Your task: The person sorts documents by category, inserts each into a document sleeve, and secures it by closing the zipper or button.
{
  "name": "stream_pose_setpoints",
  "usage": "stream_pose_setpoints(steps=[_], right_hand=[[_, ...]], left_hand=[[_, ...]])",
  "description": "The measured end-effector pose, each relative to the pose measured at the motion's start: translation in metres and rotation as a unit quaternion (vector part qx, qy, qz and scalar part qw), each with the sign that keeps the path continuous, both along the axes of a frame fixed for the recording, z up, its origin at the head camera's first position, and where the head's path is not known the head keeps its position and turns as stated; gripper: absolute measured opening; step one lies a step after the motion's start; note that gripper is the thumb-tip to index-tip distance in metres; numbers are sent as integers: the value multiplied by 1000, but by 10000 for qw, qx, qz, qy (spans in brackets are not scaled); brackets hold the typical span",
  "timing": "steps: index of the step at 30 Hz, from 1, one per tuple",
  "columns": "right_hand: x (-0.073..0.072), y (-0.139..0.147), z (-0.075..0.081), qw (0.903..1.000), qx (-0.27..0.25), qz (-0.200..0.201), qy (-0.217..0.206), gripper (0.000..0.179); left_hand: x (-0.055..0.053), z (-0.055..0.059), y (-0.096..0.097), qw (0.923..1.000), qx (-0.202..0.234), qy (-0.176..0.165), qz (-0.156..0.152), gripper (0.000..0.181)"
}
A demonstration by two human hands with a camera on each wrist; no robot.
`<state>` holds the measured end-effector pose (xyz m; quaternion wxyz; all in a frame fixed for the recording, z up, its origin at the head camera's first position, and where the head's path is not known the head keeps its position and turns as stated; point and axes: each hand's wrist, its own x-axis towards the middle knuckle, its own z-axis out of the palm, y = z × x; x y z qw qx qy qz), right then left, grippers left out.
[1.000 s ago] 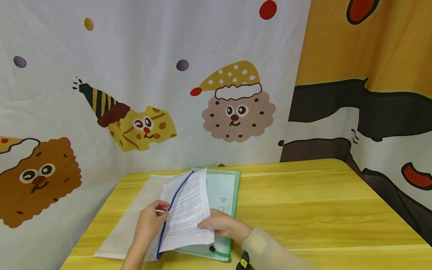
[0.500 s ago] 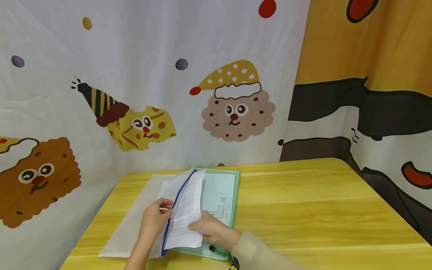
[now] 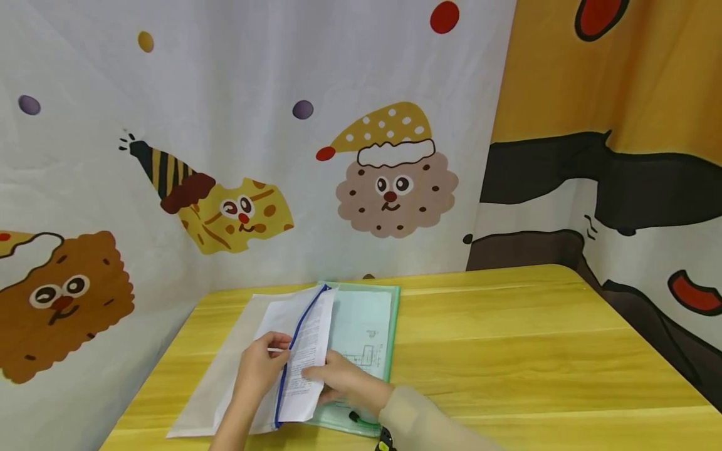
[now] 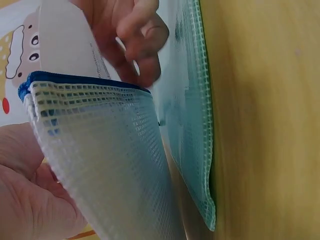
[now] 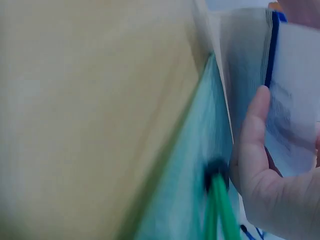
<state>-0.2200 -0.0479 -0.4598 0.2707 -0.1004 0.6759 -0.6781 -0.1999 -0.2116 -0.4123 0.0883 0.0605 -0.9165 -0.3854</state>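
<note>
A translucent white mesh zip file bag (image 3: 217, 376) with a blue zip edge (image 3: 305, 313) lies tilted up at its right side. My left hand (image 3: 261, 369) pinches that edge near its middle. In the left wrist view, the left hand (image 4: 35, 195) shows at one side of the mesh. Printed paper sheets (image 3: 310, 351) stand partly inside the bag, their right part sticking out past the zip. My right hand (image 3: 346, 379) grips the sheets by their right edge, thumb on the printed face. In the right wrist view, the right hand's fingers (image 5: 257, 115) reach the blue zip.
Under and right of the white bag lies a green mesh zip bag (image 3: 395, 332) containing a sheet with drawings. A green strap with a black end (image 5: 220, 200) sits at its near corner. The yellow wood-grain table (image 3: 507, 351) extends right, and a cartoon-printed curtain (image 3: 254, 113) hangs behind.
My right hand has moved left, pushing the sheets deeper into the white bag; less print shows outside the zip. My left hand has shifted slightly right, still at the zip edge.
</note>
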Motion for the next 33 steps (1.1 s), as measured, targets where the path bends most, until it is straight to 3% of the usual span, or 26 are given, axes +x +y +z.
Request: stream_pose_setpoints(steps=[5,9,18,33], right_hand=[[-12,10,4,9982,125,-569,137,34],[-18,16,9,9968,-31,-795,89,22],[-23,9,14,9980,-58,-628,88,22],[-31,-15,19,9982,376,-420,196,21]], left_hand=[[0,1,0,10000,-43,-12,58,17],[-1,1,0,10000,-74,-15,47,16],[-1,1,-1,10000,-41,15,-26,16],[0,1,1,9999,94,8,-96,18]])
